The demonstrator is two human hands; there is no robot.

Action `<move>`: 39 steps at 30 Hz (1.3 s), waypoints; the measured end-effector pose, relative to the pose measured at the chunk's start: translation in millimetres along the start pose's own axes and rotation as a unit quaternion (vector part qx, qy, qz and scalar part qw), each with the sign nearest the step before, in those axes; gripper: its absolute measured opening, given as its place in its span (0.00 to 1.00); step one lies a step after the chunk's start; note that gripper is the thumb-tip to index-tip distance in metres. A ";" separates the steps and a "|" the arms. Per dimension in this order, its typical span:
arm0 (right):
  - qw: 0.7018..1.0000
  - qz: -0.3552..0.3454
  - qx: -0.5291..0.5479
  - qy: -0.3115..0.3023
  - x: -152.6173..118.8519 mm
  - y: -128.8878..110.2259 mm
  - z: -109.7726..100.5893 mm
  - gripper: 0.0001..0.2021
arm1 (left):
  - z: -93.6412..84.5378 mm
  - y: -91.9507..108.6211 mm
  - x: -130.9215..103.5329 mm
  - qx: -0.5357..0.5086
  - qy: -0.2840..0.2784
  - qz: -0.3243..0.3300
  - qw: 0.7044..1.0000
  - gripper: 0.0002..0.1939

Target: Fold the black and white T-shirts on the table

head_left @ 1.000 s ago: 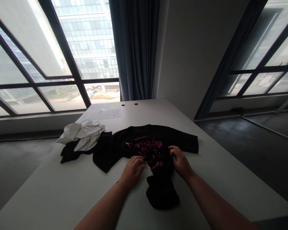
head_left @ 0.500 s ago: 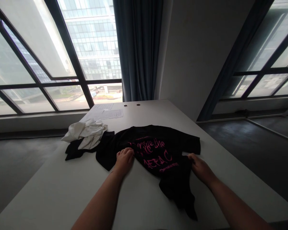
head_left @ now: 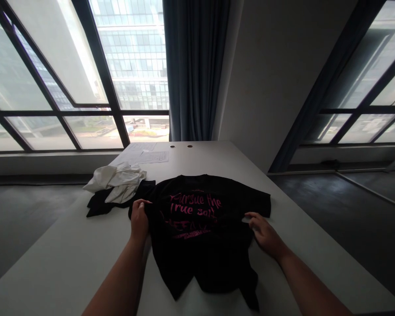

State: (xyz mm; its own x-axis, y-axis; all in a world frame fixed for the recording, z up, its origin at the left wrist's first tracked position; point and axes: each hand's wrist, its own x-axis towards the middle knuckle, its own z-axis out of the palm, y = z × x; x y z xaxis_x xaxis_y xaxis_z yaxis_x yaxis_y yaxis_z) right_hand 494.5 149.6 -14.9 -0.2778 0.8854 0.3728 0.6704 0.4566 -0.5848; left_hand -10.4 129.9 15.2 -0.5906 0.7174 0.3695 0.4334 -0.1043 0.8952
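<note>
A black T-shirt (head_left: 197, 263) with pink lettering lies on the white table, its collar away from me and its lower hem uneven near me. My left hand (head_left: 140, 221) is closed on the shirt's left side, just below the sleeve. At the opposite side, below the right sleeve, my right hand (head_left: 265, 232) has its index finger stretched toward the fabric, with the thumb and other fingers bent in at the shirt's edge. How much cloth the right fingers hold is partly hidden. Both hands rest low over the table.
A crumpled white cloth (head_left: 116, 180) lies left of the shirt, with black fabric (head_left: 98, 204) under it. Paper sheets (head_left: 153, 156) lie at the far end of the white table (head_left: 210, 160). A blue curtain (head_left: 195, 70) hangs beyond, beside windows.
My left hand has moved left with the shirt's side, spreading the body and lettering flatter. The bunched lower part has opened out toward me. My right hand has shifted slightly left.
</note>
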 end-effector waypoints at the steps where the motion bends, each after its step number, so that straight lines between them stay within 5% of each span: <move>1: 0.999 -0.001 -0.003 0.032 0.4 1.5 1.3 0.06 | 1.3 5.7 -3.0 0.020 -0.034 0.033 0.999 0.15; 4: 0.997 -0.014 -0.007 0.081 2.0 2.3 6.0 0.13 | 8.0 29.7 -19.1 0.140 -0.162 0.166 0.963 0.14; 6: 0.998 -0.038 -0.005 0.044 2.8 -3.5 8.9 0.17 | 12.7 46.9 -37.9 0.232 -0.193 0.221 0.927 0.13; 10: 0.991 -0.082 -0.032 -0.104 3.1 -23.1 14.2 0.21 | 17.2 62.6 -85.9 0.278 -0.247 0.266 0.889 0.19; 14: 0.986 -0.058 -0.072 -0.135 4.6 -30.5 20.0 0.23 | 20.6 51.8 -111.7 0.298 -0.369 0.214 0.854 0.23; 18: 0.986 -0.057 -0.075 -0.134 6.7 -28.5 24.0 0.32 | 26.2 45.7 -107.3 0.285 -0.407 0.193 0.846 0.10; 23: 0.985 -0.092 -0.069 -0.129 5.9 -31.3 21.8 0.14 | 24.8 58.0 -107.4 0.222 -0.423 0.151 0.865 0.08; 31: 0.997 -0.043 -0.016 -0.066 -1.9 -18.2 -7.5 0.14 | -8.0 93.5 -111.1 0.084 -0.534 0.077 0.838 0.08; 36: 0.990 -0.018 -0.042 -0.133 -0.5 -27.8 -17.6 0.17 | -23.6 103.0 -98.5 0.126 -0.619 0.064 0.772 0.10; 39: 0.983 -0.002 -0.057 -0.177 6.7 -36.6 -17.0 0.20 | -20.4 104.0 -83.5 0.101 -0.612 0.067 0.782 0.11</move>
State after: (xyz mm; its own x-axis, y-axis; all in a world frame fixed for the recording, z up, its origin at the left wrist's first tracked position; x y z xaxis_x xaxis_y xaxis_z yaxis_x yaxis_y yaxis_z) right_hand 479.9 137.4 21.3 -0.4884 0.8681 0.0886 0.7366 0.4646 -0.4915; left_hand 70.2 45.2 82.5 0.5087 0.8442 -0.1692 0.6076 -0.2128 0.7652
